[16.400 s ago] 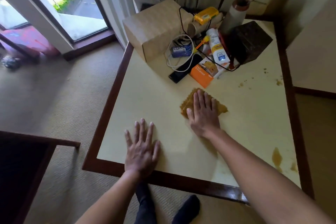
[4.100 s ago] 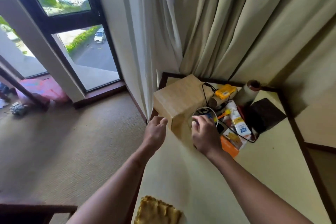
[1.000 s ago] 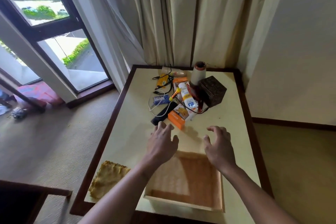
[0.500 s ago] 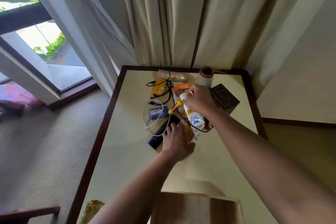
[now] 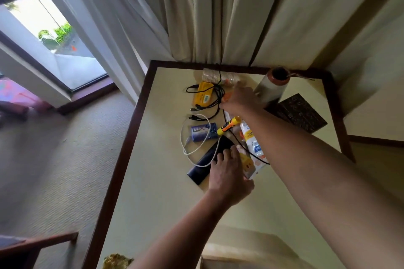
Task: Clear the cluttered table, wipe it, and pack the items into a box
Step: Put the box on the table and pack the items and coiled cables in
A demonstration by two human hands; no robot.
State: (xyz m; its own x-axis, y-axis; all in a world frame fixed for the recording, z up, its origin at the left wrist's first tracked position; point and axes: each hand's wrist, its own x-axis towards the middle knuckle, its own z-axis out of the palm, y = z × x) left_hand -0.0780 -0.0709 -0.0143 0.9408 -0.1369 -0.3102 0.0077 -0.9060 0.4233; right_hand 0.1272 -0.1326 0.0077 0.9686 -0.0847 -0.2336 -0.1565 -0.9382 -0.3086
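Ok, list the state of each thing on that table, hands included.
Left hand: resting on dark case, grip unclear.
Right hand: blurred, grip unclear.
White cable: loose, looped over soap bar.
Black cable: tangled over yellow pack.
Tube: lying flat.
Dark box: shut.
Cloth: crumpled, table edge.

Pale cream curtains [image 5: 196, 17] hang in long folds behind the far edge of the surface. To the left, a dark-framed window [image 5: 54, 35] shows bright greenery outside. Beige carpet [image 5: 54, 170] covers the floor, with something pink [image 5: 13, 94] lying by the window and a dark wooden frame [image 5: 39, 242] at the lower left.
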